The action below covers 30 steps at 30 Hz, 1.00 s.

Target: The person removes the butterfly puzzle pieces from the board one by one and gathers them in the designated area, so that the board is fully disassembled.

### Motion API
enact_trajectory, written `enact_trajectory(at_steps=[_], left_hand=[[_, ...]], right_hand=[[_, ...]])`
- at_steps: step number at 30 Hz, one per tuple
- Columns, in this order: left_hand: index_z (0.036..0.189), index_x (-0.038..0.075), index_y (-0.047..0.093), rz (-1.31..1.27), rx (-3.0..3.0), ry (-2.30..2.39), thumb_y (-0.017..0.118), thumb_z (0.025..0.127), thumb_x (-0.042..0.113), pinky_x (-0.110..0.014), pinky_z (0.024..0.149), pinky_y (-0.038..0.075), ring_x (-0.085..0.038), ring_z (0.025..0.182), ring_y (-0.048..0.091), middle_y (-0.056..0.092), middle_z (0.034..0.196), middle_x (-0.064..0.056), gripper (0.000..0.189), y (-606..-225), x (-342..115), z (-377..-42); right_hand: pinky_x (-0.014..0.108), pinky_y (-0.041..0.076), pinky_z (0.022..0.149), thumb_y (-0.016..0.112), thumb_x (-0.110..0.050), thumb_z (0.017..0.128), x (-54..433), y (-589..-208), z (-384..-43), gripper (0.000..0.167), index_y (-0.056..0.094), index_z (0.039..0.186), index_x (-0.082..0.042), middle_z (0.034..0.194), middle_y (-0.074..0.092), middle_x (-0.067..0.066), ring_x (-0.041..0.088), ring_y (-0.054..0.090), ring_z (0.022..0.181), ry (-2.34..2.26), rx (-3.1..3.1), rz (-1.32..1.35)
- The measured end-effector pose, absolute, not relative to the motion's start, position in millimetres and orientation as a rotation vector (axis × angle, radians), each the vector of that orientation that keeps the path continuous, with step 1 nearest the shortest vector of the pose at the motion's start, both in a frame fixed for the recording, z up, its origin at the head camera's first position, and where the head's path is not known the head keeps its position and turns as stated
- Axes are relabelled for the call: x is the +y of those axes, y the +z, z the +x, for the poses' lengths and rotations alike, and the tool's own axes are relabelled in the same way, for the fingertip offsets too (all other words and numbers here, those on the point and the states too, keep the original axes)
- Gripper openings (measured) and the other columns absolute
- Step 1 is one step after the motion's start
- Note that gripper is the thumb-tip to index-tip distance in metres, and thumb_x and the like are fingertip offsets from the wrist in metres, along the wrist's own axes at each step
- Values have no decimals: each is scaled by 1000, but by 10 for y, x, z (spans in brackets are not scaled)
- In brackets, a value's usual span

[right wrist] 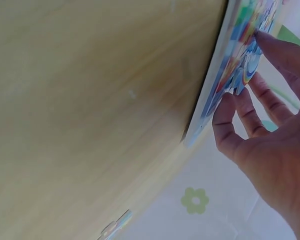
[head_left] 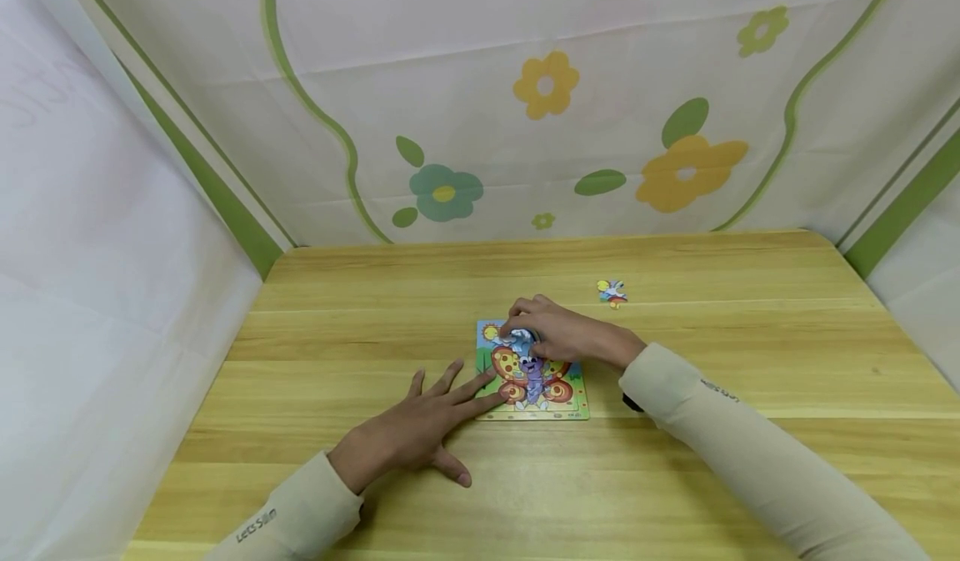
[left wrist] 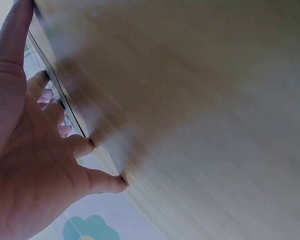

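A butterfly jigsaw puzzle (head_left: 534, 416) lies flat on the wooden table in front of the person. Over its upper part, the right hand (head_left: 558, 329) pinches a blue puzzle piece (head_left: 521, 341) between thumb and fingers; in the right wrist view this puzzle piece (right wrist: 251, 64) shows a rainbow stripe and stands tilted at the puzzle's face. The left hand (head_left: 420, 428) is spread with straight fingers, two fingertips resting on the puzzle's left side and lower picture. Other fingers of the left hand (left wrist: 40, 145) touch the tabletop in the left wrist view.
Beyond the right hand a loose puzzle piece (head_left: 612, 294) with a yellow shape lies on the table (head_left: 360, 294). A white fabric wall (head_left: 465, 111) with printed flowers rises behind the table's far edge, and further white panels (head_left: 105, 294) stand at the sides.
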State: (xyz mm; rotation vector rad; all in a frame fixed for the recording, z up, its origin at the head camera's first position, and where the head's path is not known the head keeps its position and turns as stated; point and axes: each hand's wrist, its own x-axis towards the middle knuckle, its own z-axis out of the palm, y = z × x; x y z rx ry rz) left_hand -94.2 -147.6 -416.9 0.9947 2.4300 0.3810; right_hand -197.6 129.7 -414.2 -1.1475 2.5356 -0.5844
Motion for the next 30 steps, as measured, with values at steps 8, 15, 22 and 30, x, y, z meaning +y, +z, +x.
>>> enact_trajectory(at_steps=[8, 15, 22, 30], left_hand=[[168, 41, 20, 992, 2433, 371, 78, 81, 59, -85, 115, 12, -46, 163, 4, 7, 179, 7, 106, -4170, -1476, -939], [168, 39, 21, 986, 2428, 399, 79, 81, 59, -85, 115, 13, -46, 163, 4, 9, 178, 5, 106, -4161, -1475, -945], [168, 40, 21, 977, 2424, 396, 79, 81, 59, -85, 115, 12, -45, 163, 3, 8, 178, 6, 106, -4158, -1468, -947], [168, 39, 22, 973, 2425, 404, 79, 81, 58, -85, 115, 11, -45, 163, 3, 10, 178, 5, 106, -4151, -1473, -940]], right_hand=[[43, 48, 96, 72, -3, 96, 1306, -4153, -2007, 44, 69, 137, -19, 143, 58, 9, 26, 50, 116, -574, 2532, -1154], [38, 46, 90, 72, -1, 95, 1316, -4127, -2029, 47, 70, 138, -20, 143, 57, 7, 23, 47, 111, -587, 2499, -1132], [39, 47, 92, 71, 0, 95, 1314, -4098, -2042, 47, 70, 138, -19, 144, 57, 9, 25, 48, 116, -578, 2479, -1113], [41, 48, 94, 71, 0, 95, 1306, -4111, -2062, 47, 70, 138, -18, 142, 58, 8, 26, 49, 116, -589, 2472, -1112]])
